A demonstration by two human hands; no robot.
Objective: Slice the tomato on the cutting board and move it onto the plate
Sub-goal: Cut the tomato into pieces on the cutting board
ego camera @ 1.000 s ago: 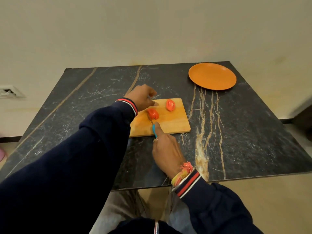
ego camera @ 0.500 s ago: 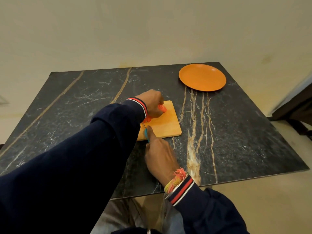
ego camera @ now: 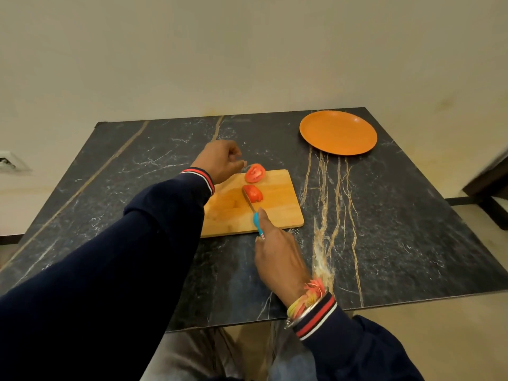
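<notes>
On the cutting board (ego camera: 277,213), the right hand (ego camera: 277,257) grips the knife (ego camera: 257,221), whose blade lies lengthwise against the left side of the near tomato piece (ego camera: 254,193). The left hand (ego camera: 220,160) is nearer the far tomato piece (ego camera: 255,173), with its fingers (ego camera: 237,157) curled just beside it. I cannot tell whether they touch it.

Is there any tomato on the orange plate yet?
No, the far tomato piece and the near tomato piece both lie on the cutting board; the orange plate holds nothing.
</notes>
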